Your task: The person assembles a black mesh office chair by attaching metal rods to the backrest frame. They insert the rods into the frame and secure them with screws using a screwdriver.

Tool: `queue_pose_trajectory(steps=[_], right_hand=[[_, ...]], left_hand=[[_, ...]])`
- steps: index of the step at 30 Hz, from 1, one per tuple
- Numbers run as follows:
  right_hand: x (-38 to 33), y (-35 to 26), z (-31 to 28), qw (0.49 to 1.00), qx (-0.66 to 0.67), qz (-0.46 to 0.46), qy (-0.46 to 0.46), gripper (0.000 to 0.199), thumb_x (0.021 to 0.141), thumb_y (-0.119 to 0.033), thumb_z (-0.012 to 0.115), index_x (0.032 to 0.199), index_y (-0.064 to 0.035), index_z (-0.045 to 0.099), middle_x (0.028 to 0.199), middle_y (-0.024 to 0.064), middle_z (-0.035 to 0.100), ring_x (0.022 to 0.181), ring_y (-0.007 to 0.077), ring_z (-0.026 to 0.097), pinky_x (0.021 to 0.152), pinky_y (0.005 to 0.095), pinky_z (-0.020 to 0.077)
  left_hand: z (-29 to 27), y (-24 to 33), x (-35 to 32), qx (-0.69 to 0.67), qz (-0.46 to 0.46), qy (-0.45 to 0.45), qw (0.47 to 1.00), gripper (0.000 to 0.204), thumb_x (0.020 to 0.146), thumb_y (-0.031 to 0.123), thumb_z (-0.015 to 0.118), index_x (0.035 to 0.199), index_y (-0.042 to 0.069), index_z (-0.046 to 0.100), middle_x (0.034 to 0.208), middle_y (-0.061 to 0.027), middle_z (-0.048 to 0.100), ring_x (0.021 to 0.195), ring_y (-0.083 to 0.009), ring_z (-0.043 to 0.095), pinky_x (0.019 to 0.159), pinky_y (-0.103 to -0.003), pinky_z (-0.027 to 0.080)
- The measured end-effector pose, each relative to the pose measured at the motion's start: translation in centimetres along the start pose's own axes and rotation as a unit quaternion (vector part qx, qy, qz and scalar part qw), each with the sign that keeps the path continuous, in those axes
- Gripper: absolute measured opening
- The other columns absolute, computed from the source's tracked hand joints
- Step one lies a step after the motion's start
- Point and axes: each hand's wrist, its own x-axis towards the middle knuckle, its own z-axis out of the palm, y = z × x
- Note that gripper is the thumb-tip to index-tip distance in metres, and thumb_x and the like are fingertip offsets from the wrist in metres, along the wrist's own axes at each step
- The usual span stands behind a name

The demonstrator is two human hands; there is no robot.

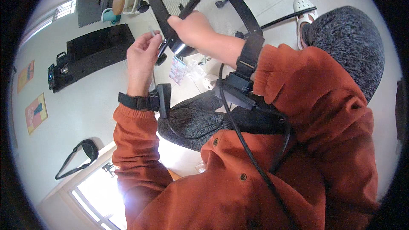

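A black metal chair frame (238,4) with a tubular bar and a shiny chrome end is held up above the person's lap. The right hand (191,30) is clamped around the black bar, fingers wrapped tight. The left hand (142,53) pinches a thin silvery tool (152,31) against a small black knob (161,59) at the chrome end. Both wrists wear black straps with boxy devices and cables. Beyond, on the pale floor, lie a flat black case (96,49), a white perforated clog (304,10) and a small clear plastic bag (194,70); what it holds I cannot tell.

Your hands are hemmed in upper centre by the black chair frame (238,4); open floor (81,102) lies at frame left
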Motion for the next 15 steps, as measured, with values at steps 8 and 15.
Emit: queue_pose_trajectory(steps=[8,15], right_hand=[[-0.7,-0.7,-0.5,1.000,0.011,-0.001,0.004,0.038,0.075,-0.032,0.054,0.071,0.0052,0.062,0.066,0.0215,0.062,0.069,0.0342,0.063,0.064,0.0406,0.0492],[-1.2,-1.2,-0.5,0.999,-0.039,-0.033,0.006,0.040,0.075,-0.031,0.055,0.077,0.0085,0.061,0.072,0.0243,0.062,0.071,0.0366,0.062,0.065,0.0402,0.0478]], left_hand=[[0.8,-0.8,-2.3,0.340,0.415,0.055,0.842,0.025,0.068,-0.005,0.057,0.089,0.007,0.065,0.091,-0.0080,0.062,0.083,-0.0247,0.061,0.070,-0.031,0.050],[0.7,-1.2,-4.6,0.018,0.181,0.102,0.978,0.029,0.083,0.008,0.057,0.111,0.000,0.056,0.098,-0.0097,0.062,0.077,-0.0155,0.061,0.064,-0.024,0.049]])
